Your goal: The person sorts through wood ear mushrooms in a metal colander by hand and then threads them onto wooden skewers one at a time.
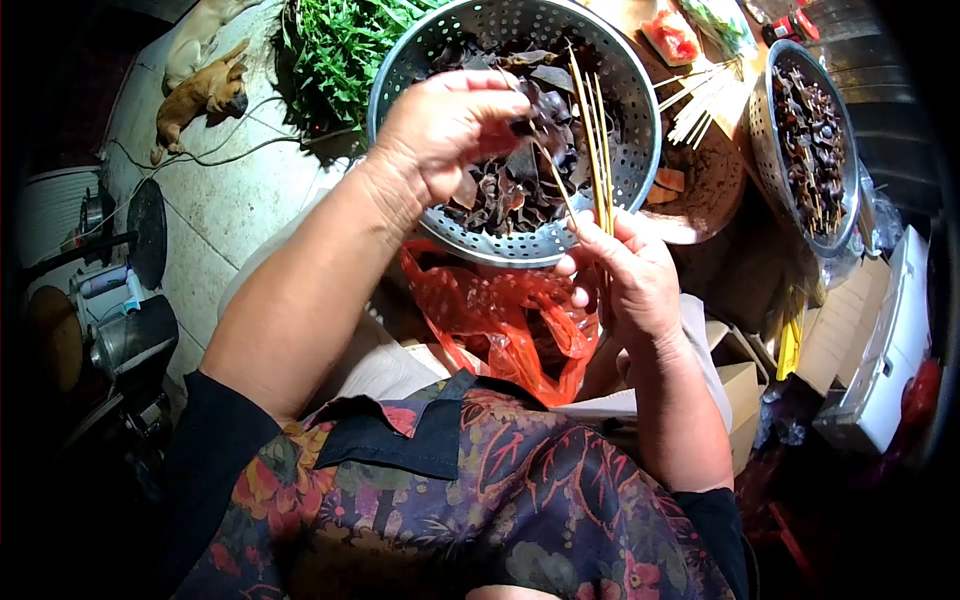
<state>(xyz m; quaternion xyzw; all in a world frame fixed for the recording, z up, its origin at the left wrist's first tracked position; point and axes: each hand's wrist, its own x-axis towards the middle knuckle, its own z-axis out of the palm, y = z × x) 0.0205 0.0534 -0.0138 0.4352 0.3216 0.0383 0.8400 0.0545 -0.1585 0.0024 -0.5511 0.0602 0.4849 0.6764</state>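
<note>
A metal colander (645,140) full of dark wood ear mushrooms (520,190) sits in front of me. Over it, my left hand (450,125) is closed, its fingertips around the upper part of a thin bamboo skewer (552,168). Whether a piece of mushroom is also pinched there I cannot make out. At the colander's near right rim, my right hand (630,275) is wrapped round a bundle of bamboo skewers (600,150), which point up and away. The lower end of the single skewer meets the right fingertips.
A red plastic bag (500,315) lies below the colander. More loose skewers (700,110) rest at its right, near a second colander (760,130) of skewered dark pieces. Leafy greens (340,60) are at the upper left; a brown dog (200,100) lies on the floor. A white box (880,345) stands right.
</note>
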